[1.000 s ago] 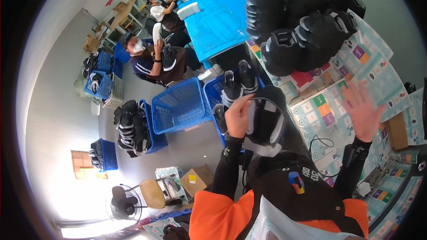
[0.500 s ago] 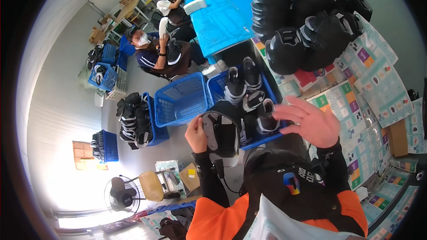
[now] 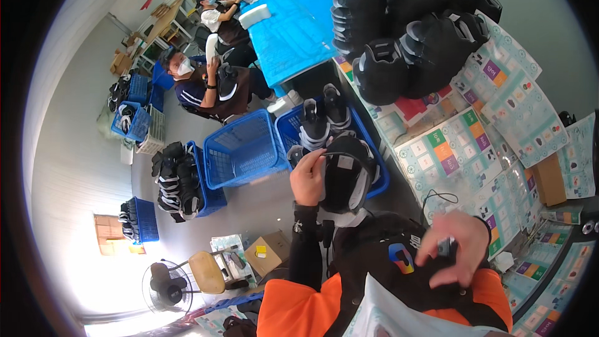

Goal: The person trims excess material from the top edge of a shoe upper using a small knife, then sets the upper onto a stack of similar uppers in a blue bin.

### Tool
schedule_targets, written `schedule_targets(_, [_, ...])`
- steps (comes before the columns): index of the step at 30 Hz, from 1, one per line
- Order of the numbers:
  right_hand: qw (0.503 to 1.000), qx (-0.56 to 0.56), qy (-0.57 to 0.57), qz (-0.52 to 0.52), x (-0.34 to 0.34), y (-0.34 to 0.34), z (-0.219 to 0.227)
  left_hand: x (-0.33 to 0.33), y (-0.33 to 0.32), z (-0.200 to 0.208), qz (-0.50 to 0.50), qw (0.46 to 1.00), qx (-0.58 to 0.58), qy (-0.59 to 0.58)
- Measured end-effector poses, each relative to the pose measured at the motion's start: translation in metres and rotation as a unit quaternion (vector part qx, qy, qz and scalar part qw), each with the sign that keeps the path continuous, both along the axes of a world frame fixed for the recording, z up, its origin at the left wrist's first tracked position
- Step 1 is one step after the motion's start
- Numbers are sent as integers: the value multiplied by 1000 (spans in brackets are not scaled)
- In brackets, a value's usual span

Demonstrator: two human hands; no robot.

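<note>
A worker's left hand [image 3: 308, 178] holds a black upper [image 3: 342, 190] by its left rim, the grip drawn narrow with thumb and fingers pinched on the edge. The upper hangs in front of the worker's apron [image 3: 388, 262], overlapping in view the near end of a blue basket [image 3: 383, 186] where dark shoes [image 3: 314, 126] with pale trim stand. The right hand [image 3: 454, 248] is well apart from it at lower right, before the apron and an orange sleeve [image 3: 493, 296], its grip wide, the fingers curved and parted from the thumb.

To the right, more uppers [image 3: 430, 47] are heaped at the far end of a tabletop [image 3: 477, 181] covered in printed sheets, with a black cord [image 3: 440, 195] lying near its edge. A second basket [image 3: 242, 140] sits just left of the first; a third [image 3: 215, 200], farther left, stands beside stacked dark footwear [image 3: 178, 178].

Beyond, a masked co-worker [image 3: 193, 90] sits with a white piece [image 3: 211, 47] raised in one hand and a dark shoe [image 3: 228, 83] at the lap, near a blue tabletop [image 3: 293, 37]. At lower left, a chair [image 3: 206, 273] stands between a fan [image 3: 166, 282] and a cardboard box [image 3: 268, 253].
</note>
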State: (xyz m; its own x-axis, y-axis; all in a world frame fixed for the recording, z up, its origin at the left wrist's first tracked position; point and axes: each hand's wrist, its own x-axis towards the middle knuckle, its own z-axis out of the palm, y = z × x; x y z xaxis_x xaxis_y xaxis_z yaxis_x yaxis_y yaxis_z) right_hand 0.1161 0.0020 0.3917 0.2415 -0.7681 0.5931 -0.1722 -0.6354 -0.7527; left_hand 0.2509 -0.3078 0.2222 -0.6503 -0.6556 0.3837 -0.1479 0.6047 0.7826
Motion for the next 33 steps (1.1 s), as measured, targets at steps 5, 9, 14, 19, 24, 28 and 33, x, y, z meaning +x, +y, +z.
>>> schedule_targets(5, [933, 30, 119, -338, 4, -22, -2, -25, 30, 37, -2, 998, 1, 60])
schedule_targets(9, [808, 129, -2, -575, -24, -39, -82, -51, 66, 47, -55, 993, -1, 101])
schedule_targets(14, [763, 115, -17, -636, -19, -34, -100, -50, 86, 41, -85, 989, 72, 98])
schedule_targets(19, [725, 110, 36, -679, -21, -33, -112, -46, 81, 47, -129, 988, 61, 61])
schedule_targets(24, [706, 123, 22, -697, -19, -37, -112, -37, 58, 66, -240, 964, 117, 2])
schedule_targets(28, [717, 125, 15, -686, -15, -43, -101, -29, 37, 62, -278, 951, 138, -11])
schedule_targets(33, [726, 131, 21, -675, -18, -46, -101, -29, 39, 58, -262, 948, 180, -5])
